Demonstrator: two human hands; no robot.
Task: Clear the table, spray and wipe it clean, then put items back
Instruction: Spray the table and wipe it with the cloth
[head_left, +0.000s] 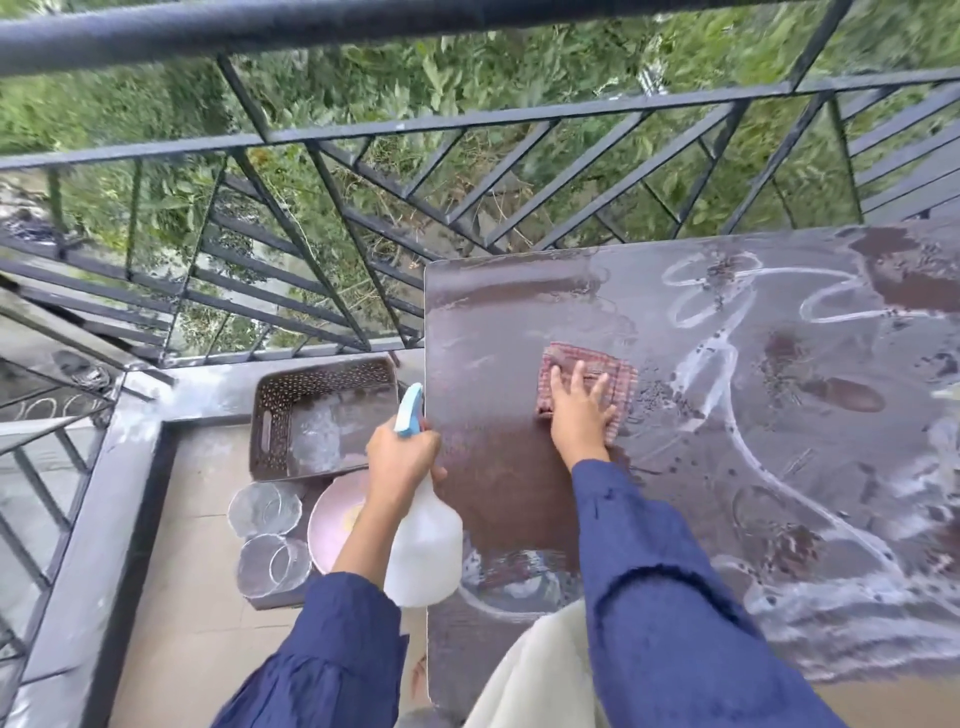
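A dark brown table (519, 301) with a pale floral pattern fills the right half, its surface wet and streaky. My right hand (579, 415) presses flat with spread fingers on a folded red checked cloth (618, 374) near the table's left part. My left hand (402, 457) grips the neck of a white spray bottle (426, 551) with a blue trigger (409, 410), held just off the table's left edge.
On the floor to the left lie a brown perforated basket (280, 400), a pink plate (332, 514) and two clear glass pieces (265, 506) (272, 566). A dark metal railing (363, 135) runs along the balcony's far and left sides, with greenery beyond.
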